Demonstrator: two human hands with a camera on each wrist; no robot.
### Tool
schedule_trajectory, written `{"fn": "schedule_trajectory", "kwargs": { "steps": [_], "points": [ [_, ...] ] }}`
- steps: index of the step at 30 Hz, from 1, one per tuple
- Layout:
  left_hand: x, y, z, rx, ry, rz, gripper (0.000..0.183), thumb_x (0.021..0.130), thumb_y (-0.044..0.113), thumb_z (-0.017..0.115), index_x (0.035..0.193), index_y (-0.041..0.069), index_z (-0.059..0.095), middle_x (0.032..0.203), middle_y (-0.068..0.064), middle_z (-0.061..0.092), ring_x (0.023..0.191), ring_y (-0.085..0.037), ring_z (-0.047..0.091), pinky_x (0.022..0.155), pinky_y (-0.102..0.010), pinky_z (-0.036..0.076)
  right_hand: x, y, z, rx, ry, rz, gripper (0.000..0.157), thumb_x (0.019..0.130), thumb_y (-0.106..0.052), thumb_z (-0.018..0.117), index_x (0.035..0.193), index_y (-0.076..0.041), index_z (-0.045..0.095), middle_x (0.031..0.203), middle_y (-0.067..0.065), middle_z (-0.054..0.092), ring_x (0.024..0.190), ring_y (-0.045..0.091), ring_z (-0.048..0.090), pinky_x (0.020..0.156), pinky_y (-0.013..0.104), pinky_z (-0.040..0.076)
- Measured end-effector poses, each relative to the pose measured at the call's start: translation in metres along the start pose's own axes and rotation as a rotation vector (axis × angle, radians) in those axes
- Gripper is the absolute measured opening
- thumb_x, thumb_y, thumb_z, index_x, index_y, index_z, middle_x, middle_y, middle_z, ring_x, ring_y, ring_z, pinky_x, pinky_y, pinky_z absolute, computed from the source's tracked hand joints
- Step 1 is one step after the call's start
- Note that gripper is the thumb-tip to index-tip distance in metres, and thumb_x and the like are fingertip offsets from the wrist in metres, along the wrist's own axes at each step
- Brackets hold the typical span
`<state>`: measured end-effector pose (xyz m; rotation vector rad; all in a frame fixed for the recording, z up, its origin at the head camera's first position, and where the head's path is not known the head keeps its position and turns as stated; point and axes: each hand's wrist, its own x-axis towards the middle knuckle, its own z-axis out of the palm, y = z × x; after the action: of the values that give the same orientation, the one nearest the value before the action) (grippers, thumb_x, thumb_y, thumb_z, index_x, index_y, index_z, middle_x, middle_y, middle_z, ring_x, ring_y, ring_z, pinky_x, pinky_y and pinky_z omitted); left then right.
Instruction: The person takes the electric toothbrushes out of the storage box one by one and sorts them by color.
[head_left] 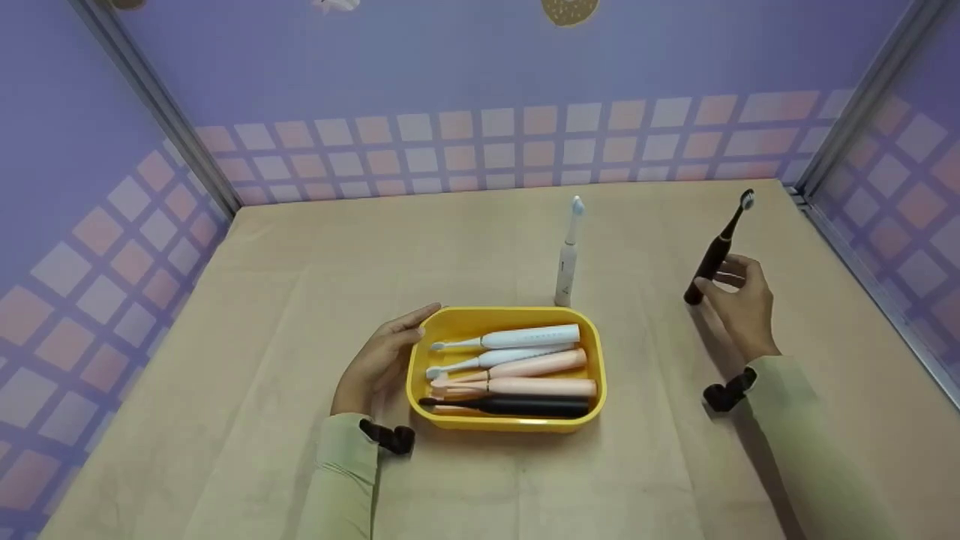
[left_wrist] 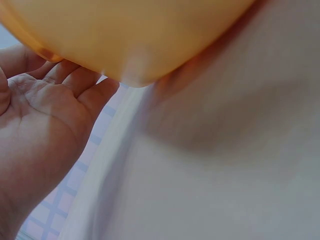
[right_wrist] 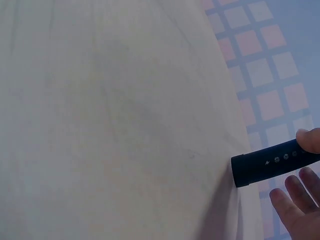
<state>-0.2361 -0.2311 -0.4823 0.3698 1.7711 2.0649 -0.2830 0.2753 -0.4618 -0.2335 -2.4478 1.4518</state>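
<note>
My left hand [head_left: 379, 361] holds the left side of a yellow plastic basket [head_left: 506, 424], fingers around its far corner and thumb by the rim. In the left wrist view, the fingers of the left hand [left_wrist: 50, 105] meet the basket's outer wall [left_wrist: 135, 35]. Inside lie several electric toothbrushes: white [head_left: 532, 337], pink [head_left: 544, 387] and black [head_left: 536, 406], heads to the left. My right hand [head_left: 742, 304] pinches another black electric toothbrush [head_left: 711, 261] between thumb and fingers. It leans with its head up, and its base [right_wrist: 245, 171] is right at the tablecloth.
A white electric toothbrush [head_left: 567, 274] stands upright just behind the basket's far right corner. A pale cloth [head_left: 300, 360] covers the table. Walls with a checked band [head_left: 480, 142] close off the back and sides, with metal posts [head_left: 161, 105] at the corners.
</note>
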Motion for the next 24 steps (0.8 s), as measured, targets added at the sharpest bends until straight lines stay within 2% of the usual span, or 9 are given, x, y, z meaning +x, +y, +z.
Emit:
{"fn": "schedule_trajectory", "kwargs": {
  "steps": [5, 10, 16, 20, 24],
  "points": [
    [0.001, -0.002, -0.001, -0.030, 0.001, 0.007, 0.058, 0.099, 0.019, 0.049, 0.152, 0.006, 0.028, 0.156, -0.009, 0.031, 0.136, -0.017, 0.043, 0.108, -0.028, 0.041, -0.001, 0.000, 0.000, 0.026, 0.046, -0.013, 0.064, 0.089, -0.029, 0.067, 0.142, -0.008, 0.038, 0.123, 0.001, 0.053, 0.114, 0.018, 0.052, 0.081, 0.015, 0.044],
    [-0.001, 0.002, 0.003, 0.002, 0.002, 0.009, 0.057, 0.100, 0.017, 0.045, 0.152, 0.003, 0.025, 0.156, -0.009, 0.032, 0.136, -0.016, 0.042, 0.108, -0.026, 0.041, -0.003, -0.001, 0.001, 0.083, 0.123, -0.061, 0.060, 0.088, -0.025, 0.069, 0.139, -0.009, 0.040, 0.110, -0.009, 0.052, 0.101, 0.004, 0.052, 0.081, 0.012, 0.046],
    [-0.004, 0.011, 0.011, 0.014, 0.032, -0.020, 0.054, 0.101, 0.013, 0.040, 0.152, 0.003, 0.025, 0.156, -0.012, 0.031, 0.137, -0.021, 0.041, 0.109, -0.029, 0.041, -0.003, -0.006, 0.004, 0.207, 0.234, -0.183, 0.048, 0.087, -0.016, 0.070, 0.129, -0.007, 0.048, 0.102, -0.008, 0.054, 0.092, 0.001, 0.055, 0.080, 0.012, 0.047],
    [-0.005, 0.013, 0.012, -0.001, 0.044, -0.039, 0.053, 0.101, 0.010, 0.039, 0.152, 0.006, 0.026, 0.156, -0.013, 0.030, 0.139, -0.027, 0.038, 0.110, -0.032, 0.040, -0.003, -0.011, 0.006, 0.264, 0.253, -0.238, 0.043, 0.087, -0.013, 0.069, 0.125, -0.004, 0.050, 0.101, -0.007, 0.055, 0.092, 0.003, 0.056, 0.079, 0.014, 0.047],
    [-0.005, 0.014, 0.012, -0.007, 0.048, -0.044, 0.053, 0.101, 0.008, 0.038, 0.152, 0.005, 0.026, 0.157, -0.013, 0.029, 0.140, -0.027, 0.037, 0.110, -0.032, 0.039, -0.006, -0.016, 0.008, 0.306, 0.253, -0.272, 0.041, 0.088, -0.009, 0.067, 0.124, 0.002, 0.051, 0.101, -0.006, 0.055, 0.092, 0.004, 0.057, 0.079, 0.015, 0.048]
  ]
}}
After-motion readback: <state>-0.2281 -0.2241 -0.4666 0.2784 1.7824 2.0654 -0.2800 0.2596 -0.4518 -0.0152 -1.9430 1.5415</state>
